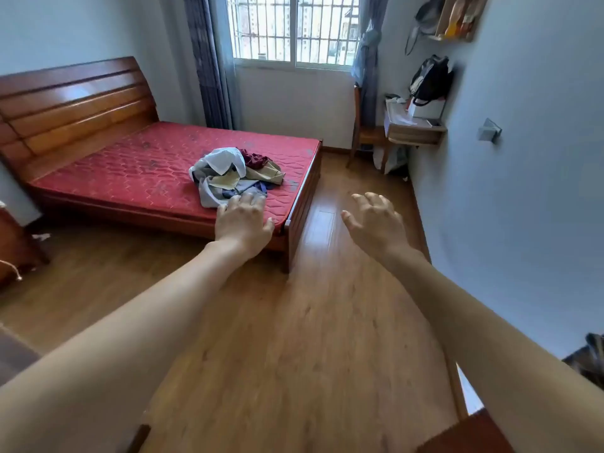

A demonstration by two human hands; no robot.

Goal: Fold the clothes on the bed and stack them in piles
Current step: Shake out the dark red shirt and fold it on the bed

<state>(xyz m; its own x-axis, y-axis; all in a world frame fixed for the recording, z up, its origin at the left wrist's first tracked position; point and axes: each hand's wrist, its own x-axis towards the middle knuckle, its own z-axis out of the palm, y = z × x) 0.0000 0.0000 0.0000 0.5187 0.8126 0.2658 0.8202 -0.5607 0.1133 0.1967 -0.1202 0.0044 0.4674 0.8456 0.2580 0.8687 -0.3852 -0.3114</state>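
Your left hand (243, 220) is stretched forward with fingers straight and slightly spread, holding nothing; in the head view it overlaps the near corner of the bed, but contact with the mattress cannot be confirmed. Your right hand (376, 220) is also extended, fingers relaxed and spread, empty, held over the wooden floor (294, 322) to the right of the bed. The clothes (235, 176) lie in one unfolded heap on the red quilted mattress (130, 168), near the foot end, just beyond your left fingertips: white, grey, tan, maroon and blue pieces tangled together. The wooden bed frame (304, 220) has a slatted headboard (72, 103) at left. A barred window (294, 27) with curtains faces you. A small wall-mounted desk (415, 132) carrying a black bag (429, 78) sits at right, with a wooden chair (367, 135) beside it.
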